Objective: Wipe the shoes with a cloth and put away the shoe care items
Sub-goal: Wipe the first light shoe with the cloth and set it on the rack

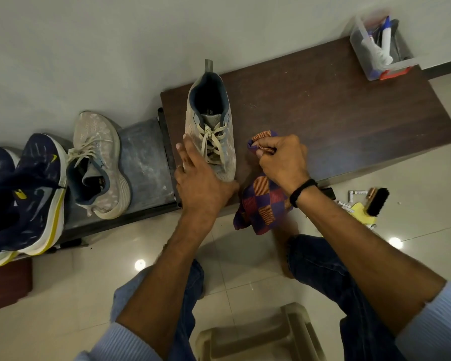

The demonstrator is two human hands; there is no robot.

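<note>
Counter (349,121): shoe (210,126) at left end, container (380,48) far right corner; brush (376,201) on floor (245,269), right.

Home entryway, by the look: glossy tiled floor (63,295), low shoe rack (143,157) holding sneakers (37,183) at 9 o'clock, dark wood tabletop (336,121) at 1, plastic stool (258,337) at 6.

Left hand (202,182) reaches forward, palm down, fingers straight and spread, lying against near end of grey shoe (208,121). Right hand (281,160) just beside it, fingers curled, pinching checked cloth (264,201). Both forearms bare. Black band (301,192) on right wrist.
</note>
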